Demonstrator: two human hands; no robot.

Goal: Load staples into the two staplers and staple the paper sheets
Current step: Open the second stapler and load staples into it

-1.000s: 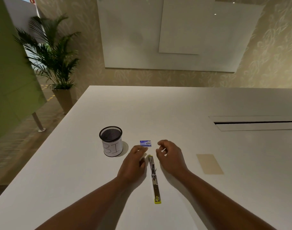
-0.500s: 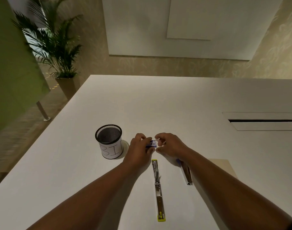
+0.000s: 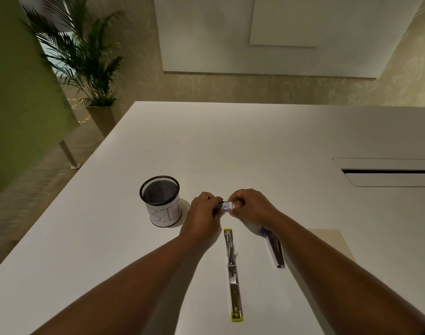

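staple box (image 3: 225,206) lifted off table | both hands pinch it | left hand (image 3: 201,217) | right hand (image 3: 250,209)

My two forearms are bare from elbow to wrist, with no watch, band or ring showing on my left hand (image 3: 201,215) or my right hand (image 3: 251,209). At the bottom right corner, a sliver of dark sleeve edge shows on my right arm.
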